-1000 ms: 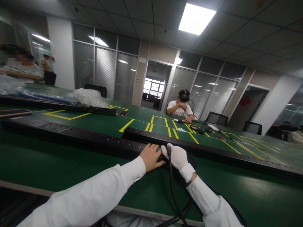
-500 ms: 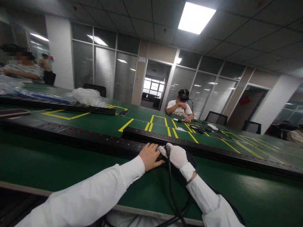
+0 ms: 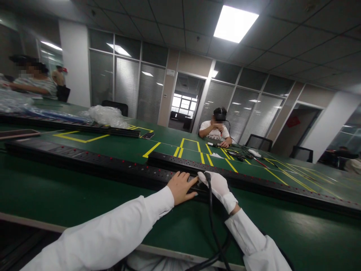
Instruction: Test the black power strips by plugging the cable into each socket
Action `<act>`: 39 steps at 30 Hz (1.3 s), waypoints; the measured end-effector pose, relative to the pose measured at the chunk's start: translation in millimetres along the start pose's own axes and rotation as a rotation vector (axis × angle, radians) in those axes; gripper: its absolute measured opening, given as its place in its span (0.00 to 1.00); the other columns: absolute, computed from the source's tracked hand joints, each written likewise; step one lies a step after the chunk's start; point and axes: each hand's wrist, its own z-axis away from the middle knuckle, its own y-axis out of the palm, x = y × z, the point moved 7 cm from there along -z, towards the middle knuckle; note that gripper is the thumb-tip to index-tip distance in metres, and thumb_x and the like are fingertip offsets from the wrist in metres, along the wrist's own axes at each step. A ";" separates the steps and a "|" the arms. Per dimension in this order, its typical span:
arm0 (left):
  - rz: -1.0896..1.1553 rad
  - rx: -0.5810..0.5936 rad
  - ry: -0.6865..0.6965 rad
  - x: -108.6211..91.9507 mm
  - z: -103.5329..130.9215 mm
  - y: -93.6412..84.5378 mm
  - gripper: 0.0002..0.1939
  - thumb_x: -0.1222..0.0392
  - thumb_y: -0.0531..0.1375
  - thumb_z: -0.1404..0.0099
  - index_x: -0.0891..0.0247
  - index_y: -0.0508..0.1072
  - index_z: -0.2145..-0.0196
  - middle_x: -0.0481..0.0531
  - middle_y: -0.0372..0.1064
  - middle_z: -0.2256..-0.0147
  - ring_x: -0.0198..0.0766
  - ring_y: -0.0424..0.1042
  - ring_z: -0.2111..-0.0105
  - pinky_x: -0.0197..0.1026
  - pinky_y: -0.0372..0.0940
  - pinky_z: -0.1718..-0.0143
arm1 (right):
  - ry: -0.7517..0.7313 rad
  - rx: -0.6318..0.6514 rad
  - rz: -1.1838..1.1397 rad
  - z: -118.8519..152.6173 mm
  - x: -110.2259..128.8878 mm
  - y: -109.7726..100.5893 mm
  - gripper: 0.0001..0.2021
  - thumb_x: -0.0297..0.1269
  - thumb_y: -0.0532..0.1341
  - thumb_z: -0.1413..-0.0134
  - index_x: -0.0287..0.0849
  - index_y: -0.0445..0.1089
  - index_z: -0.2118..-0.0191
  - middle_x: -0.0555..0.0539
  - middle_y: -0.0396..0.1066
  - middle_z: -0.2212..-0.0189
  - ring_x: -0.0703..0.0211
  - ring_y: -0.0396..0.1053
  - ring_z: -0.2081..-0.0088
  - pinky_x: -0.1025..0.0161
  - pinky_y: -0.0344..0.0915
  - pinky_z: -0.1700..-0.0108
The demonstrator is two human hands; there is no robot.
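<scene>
A long black power strip (image 3: 113, 165) with red dots along its top lies across the green table in front of me. My left hand (image 3: 181, 188), bare, rests on its right part with the fingers spread. Just right of it, my right hand (image 3: 217, 185) in a white glove grips a black power plug (image 3: 208, 176) over the strip's right end. A thick black cable (image 3: 212, 218) runs from this plug down past the table's front edge. The glove hides where the plug meets the strip, so I cannot tell whether it is inserted.
Behind lies a second black power strip (image 3: 254, 181), stretching right. Clear plastic wrap (image 3: 105, 116) and a phone (image 3: 148, 135) are farther back left, with another phone (image 3: 19, 134) at far left. Yellow tape (image 3: 190, 140) marks the table (image 3: 98, 207). A person (image 3: 216, 128) sits opposite.
My right hand has shifted a little right with the plug, widening the space between my hands. My left hand stays on the strip, its fingers now more spread.
</scene>
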 end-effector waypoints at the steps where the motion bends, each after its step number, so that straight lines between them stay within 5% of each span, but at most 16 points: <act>1: 0.000 -0.002 -0.002 0.0 0.0 0.4 0.29 0.42 0.49 0.41 0.55 0.54 0.45 0.57 0.61 0.55 0.48 0.60 0.55 0.50 0.53 0.54 | -0.007 -0.011 0.010 1.7 1.0 -0.5 0.24 0.57 0.45 0.46 0.46 0.68 0.74 0.51 0.71 0.74 0.64 0.66 0.72 0.70 0.51 0.73; 13: -0.010 -0.010 -0.015 0.2 -1.1 1.6 0.30 0.41 0.49 0.42 0.59 0.56 0.46 0.58 0.62 0.56 0.48 0.60 0.55 0.50 0.52 0.53 | -0.013 -0.043 0.128 8.9 4.0 -3.1 0.24 0.58 0.43 0.46 0.46 0.66 0.73 0.50 0.70 0.77 0.62 0.68 0.71 0.69 0.52 0.72; 27: -0.004 -0.012 -0.001 0.5 -0.9 1.5 0.30 0.41 0.49 0.42 0.59 0.56 0.46 0.58 0.63 0.56 0.48 0.60 0.54 0.50 0.53 0.54 | 0.012 0.005 0.010 6.1 -1.7 -6.2 0.22 0.56 0.44 0.46 0.47 0.67 0.72 0.50 0.71 0.72 0.60 0.68 0.67 0.69 0.55 0.69; 33: 0.004 -0.011 -0.004 1.2 0.3 2.5 0.30 0.42 0.49 0.41 0.59 0.55 0.45 0.59 0.62 0.55 0.49 0.60 0.53 0.50 0.53 0.53 | 0.119 0.020 -0.006 -1.5 -25.8 -3.7 0.22 0.56 0.45 0.46 0.46 0.67 0.72 0.49 0.71 0.72 0.60 0.67 0.69 0.68 0.55 0.69; 39: 0.011 -0.009 -0.008 1.7 0.4 2.5 0.30 0.41 0.48 0.41 0.59 0.55 0.45 0.59 0.62 0.54 0.49 0.60 0.53 0.51 0.52 0.53 | 0.242 -0.205 -0.069 -10.3 -81.0 -34.3 0.23 0.57 0.43 0.47 0.45 0.66 0.70 0.48 0.70 0.71 0.60 0.66 0.68 0.68 0.56 0.70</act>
